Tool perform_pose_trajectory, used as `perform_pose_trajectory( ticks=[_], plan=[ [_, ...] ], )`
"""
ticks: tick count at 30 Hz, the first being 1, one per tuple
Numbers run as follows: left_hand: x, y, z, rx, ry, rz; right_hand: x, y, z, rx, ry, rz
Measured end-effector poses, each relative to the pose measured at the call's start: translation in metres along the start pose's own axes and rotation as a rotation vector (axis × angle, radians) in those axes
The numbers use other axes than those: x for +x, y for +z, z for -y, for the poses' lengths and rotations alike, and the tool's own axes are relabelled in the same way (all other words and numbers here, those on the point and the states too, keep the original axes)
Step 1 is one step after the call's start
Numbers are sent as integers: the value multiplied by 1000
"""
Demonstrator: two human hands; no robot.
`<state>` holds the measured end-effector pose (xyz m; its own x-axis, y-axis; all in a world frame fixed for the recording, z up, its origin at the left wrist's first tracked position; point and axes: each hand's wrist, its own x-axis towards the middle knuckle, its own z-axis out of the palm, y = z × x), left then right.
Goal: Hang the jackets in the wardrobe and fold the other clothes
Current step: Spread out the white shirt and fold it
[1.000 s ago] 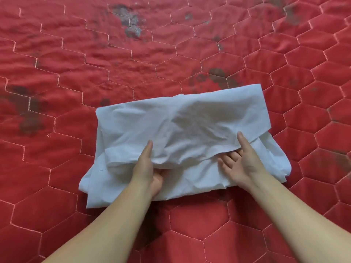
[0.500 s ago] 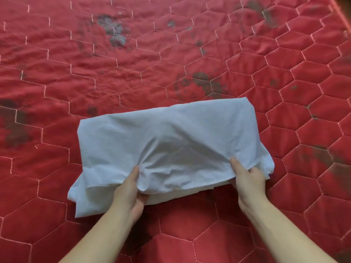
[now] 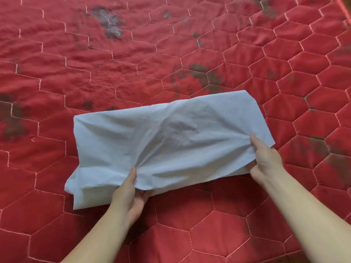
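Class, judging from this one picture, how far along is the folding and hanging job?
Done: the white cloth is already doubled into a rough band on the red quilt. In hand: left hand and right hand each pinch its near edge. Left: flattening its creases; no jackets or wardrobe show here.

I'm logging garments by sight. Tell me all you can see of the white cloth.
The white cloth is thin, creased fabric, folded into a rough oblong with layered edges at its near left. It lies on the red quilted bedcover. The left hand pinches its near edge; the right hand grips its right end.
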<state>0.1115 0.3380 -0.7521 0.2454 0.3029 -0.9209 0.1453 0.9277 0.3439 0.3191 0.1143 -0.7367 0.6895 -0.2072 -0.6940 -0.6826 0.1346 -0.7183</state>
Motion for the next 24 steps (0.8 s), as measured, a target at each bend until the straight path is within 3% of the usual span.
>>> perform_pose_trajectory(
  ticks=[6,10,13,15,20,24],
  plan=[
    [-6,-17,5,-13,4,-13,-4,-27,-18,-136,94,2],
    [-12,-35,-1,16,80,-65,-10,-26,-17,-186,35,-56],
    [-12,-51,-10,38,80,-103,-26,-24,-30,-653,-117,-73],
    [-11,-57,-13,45,64,-108,-47,-17,-47,-814,-92,77],
    [-18,-61,-12,90,62,-80,-103,23,-98,-975,234,512],
    [-23,-63,-24,89,173,-115,-143,62,-125,-1163,220,875]
  ],
)
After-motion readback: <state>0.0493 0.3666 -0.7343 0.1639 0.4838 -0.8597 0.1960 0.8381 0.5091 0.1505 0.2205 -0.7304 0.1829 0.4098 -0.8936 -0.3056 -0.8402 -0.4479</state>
